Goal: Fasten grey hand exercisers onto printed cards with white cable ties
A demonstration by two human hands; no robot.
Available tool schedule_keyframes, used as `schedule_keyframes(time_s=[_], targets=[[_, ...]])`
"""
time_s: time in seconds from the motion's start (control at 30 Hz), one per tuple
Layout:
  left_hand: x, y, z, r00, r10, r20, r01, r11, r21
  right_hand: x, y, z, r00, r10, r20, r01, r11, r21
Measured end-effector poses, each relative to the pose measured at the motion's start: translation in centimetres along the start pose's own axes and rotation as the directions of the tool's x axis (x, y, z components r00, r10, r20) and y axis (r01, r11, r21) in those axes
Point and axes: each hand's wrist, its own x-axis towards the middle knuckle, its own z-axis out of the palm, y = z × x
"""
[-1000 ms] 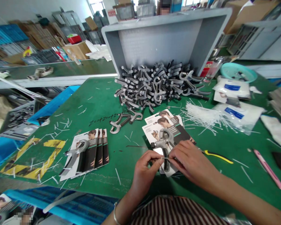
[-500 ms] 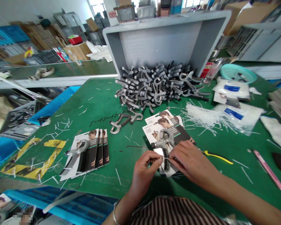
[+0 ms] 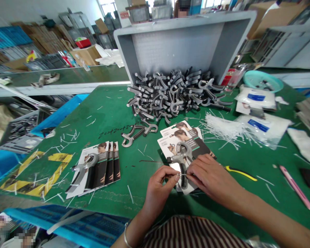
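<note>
A grey hand gripper (image 3: 181, 156) lies on a printed backing card (image 3: 170, 144) in front of me on the green table (image 3: 108, 113). My left hand (image 3: 158, 187) pinches the end of a thin white cable tie (image 3: 176, 175) that crosses the gripper's black handle. My right hand (image 3: 209, 177) rests on the card and pinches the tie from the other side. Both hands are closed on the tie.
A pile of grey hand grippers (image 3: 170, 94) spills from a tipped grey crate (image 3: 181, 41). Finished carded grippers (image 3: 95, 168) lie at left, one loose gripper (image 3: 134, 132) nearby. Loose cable ties (image 3: 222, 127), plastic bags (image 3: 260, 113), yellow-handled cutters (image 3: 240, 172) and a pink pen (image 3: 297, 187) lie at right.
</note>
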Motion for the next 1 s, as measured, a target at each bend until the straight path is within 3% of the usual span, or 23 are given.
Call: schedule_keyframes(time_s=[0.43, 0.8, 1.0], targets=[[0.1, 0.5, 0.5, 0.996, 0.092, 0.008, -0.092, 0.992, 0.084, 0.5, -0.4, 0.3, 1.000, -0.011, -0.014, 0.012, 0.992, 0.127], [0.0, 0.6, 0.8, 0.996, 0.078, -0.034, -0.075, 0.994, 0.082, -0.5, -0.3, 0.8, 0.991, 0.116, -0.063, -0.095, 0.958, 0.272], [-0.1, 0.4, 0.8, 0.997, 0.071, -0.035, -0.068, 0.994, 0.082, -1.7, -0.9, 1.1, 0.967, 0.215, -0.140, -0.195, 0.970, 0.143]])
